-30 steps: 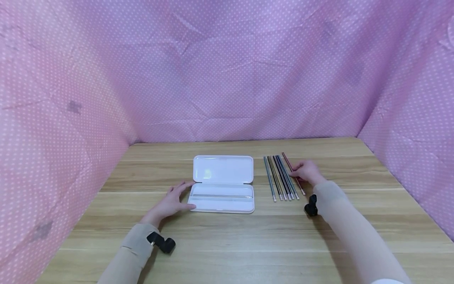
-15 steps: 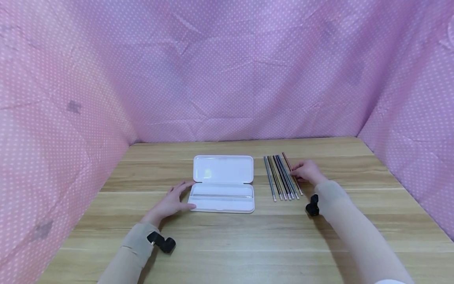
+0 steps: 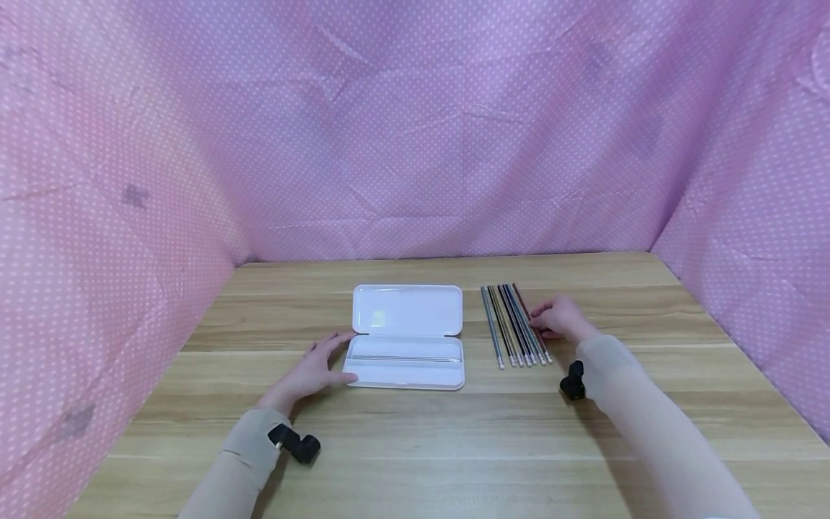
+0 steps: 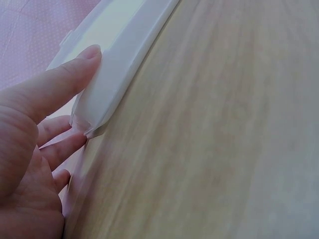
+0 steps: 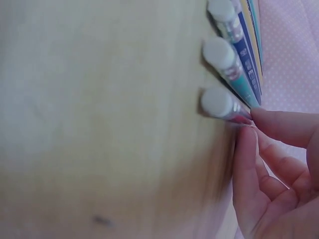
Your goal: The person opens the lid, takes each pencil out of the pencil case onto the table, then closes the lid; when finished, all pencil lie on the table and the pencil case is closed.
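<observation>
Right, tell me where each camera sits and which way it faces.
Head: on the person's head, facing forward and down over the wooden table; both sleeved arms, left hand and right hand show.
Left wrist: on that wrist, facing the white case; only the left hand shows.
Right wrist: on that wrist, facing the eraser-tipped pencils; only the right hand shows.
Shared: head and right wrist both show the dark red pencil at the right hand.

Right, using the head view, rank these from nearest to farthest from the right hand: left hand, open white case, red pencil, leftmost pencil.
1. Red pencil: pinched by the right hand.
2. Leftmost pencil: left of the red one.
3. Open white case: further left.
4. Left hand: at the case's left edge.
</observation>
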`<action>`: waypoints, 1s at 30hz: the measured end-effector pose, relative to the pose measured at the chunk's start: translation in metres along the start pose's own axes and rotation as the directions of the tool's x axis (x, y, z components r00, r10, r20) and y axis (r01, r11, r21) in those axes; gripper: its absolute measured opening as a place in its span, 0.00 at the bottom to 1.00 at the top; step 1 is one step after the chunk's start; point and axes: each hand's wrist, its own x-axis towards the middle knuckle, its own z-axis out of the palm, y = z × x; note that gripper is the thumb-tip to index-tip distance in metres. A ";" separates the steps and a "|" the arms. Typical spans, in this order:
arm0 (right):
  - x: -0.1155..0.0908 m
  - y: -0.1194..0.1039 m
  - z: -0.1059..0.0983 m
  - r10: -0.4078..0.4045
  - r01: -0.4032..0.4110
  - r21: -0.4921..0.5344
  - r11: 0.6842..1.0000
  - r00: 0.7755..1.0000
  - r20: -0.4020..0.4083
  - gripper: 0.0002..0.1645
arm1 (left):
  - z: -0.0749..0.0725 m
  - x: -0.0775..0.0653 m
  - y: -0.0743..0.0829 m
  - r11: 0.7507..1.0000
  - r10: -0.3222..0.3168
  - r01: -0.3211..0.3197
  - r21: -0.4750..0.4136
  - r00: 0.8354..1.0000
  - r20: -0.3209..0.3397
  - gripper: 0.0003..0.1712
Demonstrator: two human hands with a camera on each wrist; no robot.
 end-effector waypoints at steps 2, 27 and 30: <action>0.000 0.000 0.000 -0.003 0.003 -0.002 1.000 1.000 0.003 0.15 | 0.000 0.000 -0.001 1.000 0.000 0.000 0.002 1.000 0.001 0.48; 0.002 0.000 -0.002 0.019 -0.018 -0.010 1.000 0.999 0.032 0.17 | -0.001 0.000 0.003 1.000 0.020 -0.020 -0.001 1.000 0.009 0.48; 0.002 -0.001 -0.003 0.019 -0.019 0.003 1.000 0.999 0.034 0.16 | -0.002 0.000 0.003 1.000 0.019 -0.019 -0.003 1.000 0.008 0.48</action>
